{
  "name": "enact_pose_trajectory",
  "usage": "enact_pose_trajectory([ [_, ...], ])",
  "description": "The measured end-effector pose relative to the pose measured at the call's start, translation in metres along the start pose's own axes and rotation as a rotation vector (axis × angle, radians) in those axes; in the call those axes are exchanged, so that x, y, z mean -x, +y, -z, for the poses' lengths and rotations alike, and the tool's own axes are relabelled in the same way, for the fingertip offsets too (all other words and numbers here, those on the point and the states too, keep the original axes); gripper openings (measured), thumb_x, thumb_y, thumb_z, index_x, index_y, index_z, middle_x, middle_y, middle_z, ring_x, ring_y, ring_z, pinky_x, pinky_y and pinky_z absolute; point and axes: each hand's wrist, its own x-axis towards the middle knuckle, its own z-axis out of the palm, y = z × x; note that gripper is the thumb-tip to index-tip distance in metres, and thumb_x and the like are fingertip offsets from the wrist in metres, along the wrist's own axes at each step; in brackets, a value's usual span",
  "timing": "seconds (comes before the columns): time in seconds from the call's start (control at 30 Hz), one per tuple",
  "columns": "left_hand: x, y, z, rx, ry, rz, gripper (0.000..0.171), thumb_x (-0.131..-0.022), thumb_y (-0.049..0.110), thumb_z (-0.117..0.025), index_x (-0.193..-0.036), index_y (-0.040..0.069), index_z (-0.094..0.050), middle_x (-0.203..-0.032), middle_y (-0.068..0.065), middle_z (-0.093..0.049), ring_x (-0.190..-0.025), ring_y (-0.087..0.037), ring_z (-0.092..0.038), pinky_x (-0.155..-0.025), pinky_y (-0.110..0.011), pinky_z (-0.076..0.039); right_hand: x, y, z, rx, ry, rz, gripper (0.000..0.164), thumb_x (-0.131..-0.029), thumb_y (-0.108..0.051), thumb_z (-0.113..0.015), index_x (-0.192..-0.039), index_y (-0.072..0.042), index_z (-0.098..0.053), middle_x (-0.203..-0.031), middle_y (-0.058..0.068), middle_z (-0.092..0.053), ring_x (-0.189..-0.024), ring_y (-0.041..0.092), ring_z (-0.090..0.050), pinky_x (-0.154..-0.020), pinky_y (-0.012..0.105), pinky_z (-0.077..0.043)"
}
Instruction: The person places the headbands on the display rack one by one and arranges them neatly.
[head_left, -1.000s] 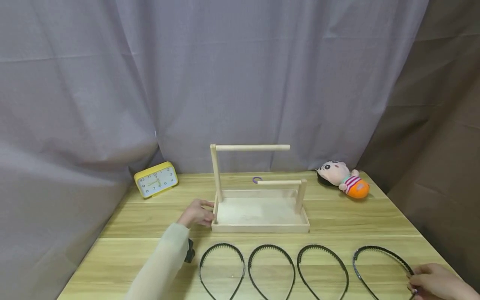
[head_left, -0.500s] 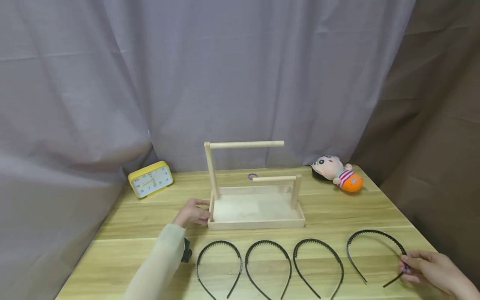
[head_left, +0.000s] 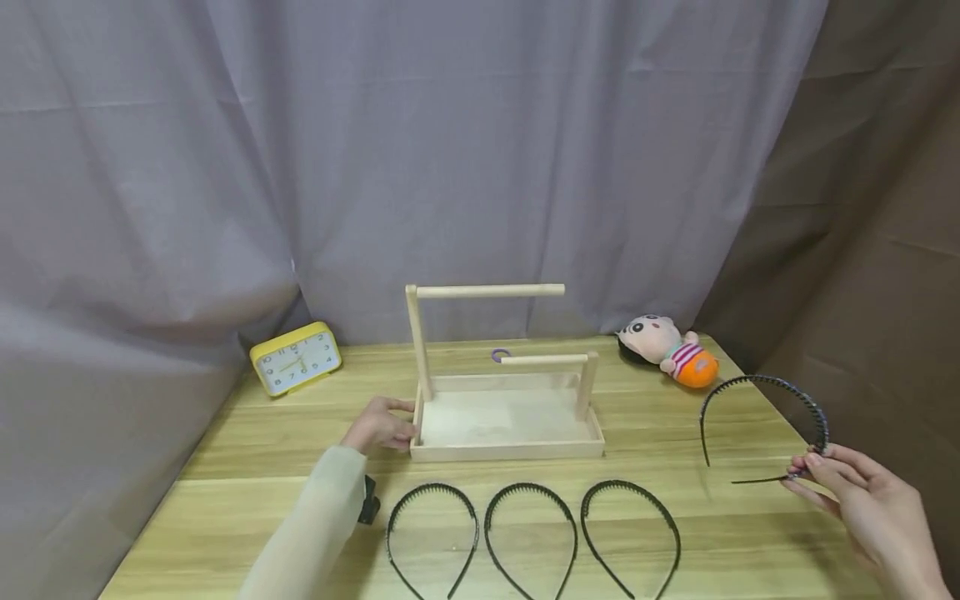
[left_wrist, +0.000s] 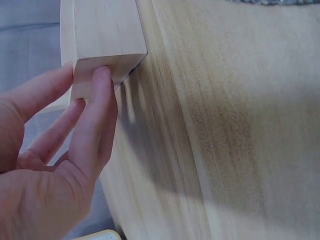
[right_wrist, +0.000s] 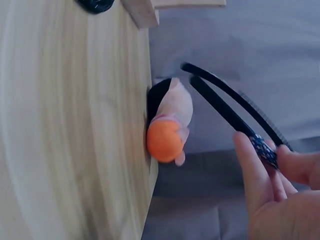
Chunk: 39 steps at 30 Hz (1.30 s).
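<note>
headband (head_left: 817, 410) lifted, right grip (head_left: 870, 500) pinching it; left grip (head_left: 381, 423) (loosely spread) touching tray (head_left: 506, 452) end.

Place: a small tabletop bay, walled in with cloth; whether home, studio or lab, you cannot tell. Before you: one table (head_left: 645, 433), wood-grain top. Beyond it and to your left: grey curtain (head_left: 450, 167), hung in folds. To your right: darker brownish cloth (head_left: 885, 250), creased. On your table, goods of a household sort: one yellow clock (head_left: 297, 360); one plush doll (head_left: 669, 350), lying down; one pale wooden stand (head_left: 506, 452); three black headbands (head_left: 531, 487), in a row.
</note>
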Motion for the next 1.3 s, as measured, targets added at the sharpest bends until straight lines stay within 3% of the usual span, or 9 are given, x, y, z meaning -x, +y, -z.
enact_pose_trajectory([
  [0.1, 0.001, 0.001, -0.001, 0.005, 0.002, 0.007, 0.055, -0.080, -0.012, -0.067, -0.133, -0.010, -0.052, -0.079, -0.017, -0.066, -0.065, -0.018, -0.064, -0.067, -0.034, -0.062, -0.002, -0.009, -0.011, -0.024, 0.079, 0.019, 0.018, -0.089, -0.004, -0.067, -0.104, -0.011, -0.059, -0.085, -0.001, -0.075, -0.077, 0.011, -0.073, -0.065, 0.030, -0.060],
  [0.27, 0.002, 0.002, -0.001, 0.016, 0.009, -0.004, 0.053, -0.081, -0.012, -0.067, -0.132, -0.011, -0.052, -0.075, -0.014, -0.066, -0.065, -0.016, -0.064, -0.066, -0.034, -0.062, -0.013, -0.021, -0.030, -0.158, 0.147, 0.087, 0.020, -0.086, 0.002, -0.069, -0.102, -0.007, -0.060, -0.082, 0.003, -0.075, -0.074, 0.012, -0.073, -0.064, 0.030, -0.060],
  [0.43, 0.003, -0.001, -0.003, 0.019, 0.027, -0.005, 0.052, -0.081, -0.012, -0.067, -0.131, -0.012, -0.053, -0.073, -0.012, -0.065, -0.064, -0.016, -0.064, -0.065, -0.035, -0.062, -0.025, -0.029, -0.052, -0.135, 0.215, 0.122, 0.019, -0.085, -0.001, -0.070, -0.101, -0.006, -0.061, -0.079, 0.000, -0.074, -0.070, 0.011, -0.072, -0.058, 0.023, -0.058],
  [0.47, 0.004, -0.002, -0.003, 0.017, 0.031, -0.002, 0.052, -0.081, -0.012, -0.067, -0.131, -0.011, -0.053, -0.073, -0.012, -0.065, -0.063, -0.016, -0.064, -0.065, -0.034, -0.062, -0.028, -0.030, -0.056, -0.123, 0.233, 0.129, 0.018, -0.085, -0.002, -0.070, -0.100, -0.005, -0.061, -0.078, -0.001, -0.074, -0.069, 0.010, -0.072, -0.051, 0.019, -0.056],
  [0.77, 0.003, 0.003, -0.004, -0.002, 0.022, 0.014, 0.052, -0.083, -0.011, -0.065, -0.134, -0.010, -0.051, -0.097, -0.029, -0.068, -0.075, -0.027, -0.070, -0.069, -0.034, -0.062, -0.056, -0.027, -0.087, -0.290, 0.411, 0.194, 0.021, -0.078, 0.008, -0.072, -0.096, 0.004, -0.063, -0.072, 0.009, -0.067, -0.070, 0.015, -0.069, -0.056, 0.029, -0.059],
  [0.97, 0.001, 0.010, 0.000, -0.008, 0.024, 0.012, 0.053, -0.083, -0.011, -0.065, -0.134, -0.009, -0.051, -0.094, -0.028, -0.069, -0.074, -0.026, -0.070, -0.068, -0.034, -0.062, -0.072, -0.027, -0.101, -0.262, 0.423, 0.261, 0.019, -0.080, 0.010, -0.069, -0.097, 0.006, -0.062, -0.076, 0.008, -0.066, -0.074, 0.016, -0.067, -0.057, 0.026, -0.059],
  [1.13, 0.000, 0.008, 0.000, 0.020, 0.023, 0.022, 0.054, -0.082, -0.013, -0.065, -0.134, -0.009, -0.051, -0.097, -0.030, -0.068, -0.072, -0.025, -0.070, -0.068, -0.034, -0.062, -0.081, -0.029, -0.113, -0.200, 0.411, 0.281, 0.021, -0.080, 0.002, -0.073, -0.097, 0.004, -0.062, -0.077, 0.006, -0.065, -0.076, 0.013, -0.066, -0.060, 0.023, -0.059],
  [1.3, 0.003, 0.004, -0.004, 0.032, 0.042, 0.010, 0.054, -0.081, -0.013, -0.067, -0.133, -0.009, -0.053, -0.099, -0.032, -0.067, -0.072, -0.025, -0.070, -0.068, -0.034, -0.062, -0.091, -0.029, -0.119, -0.241, 0.404, 0.277, 0.022, -0.079, 0.000, -0.074, -0.096, 0.002, -0.061, -0.076, 0.007, -0.065, -0.073, 0.013, -0.067, -0.058, 0.023, -0.058],
])
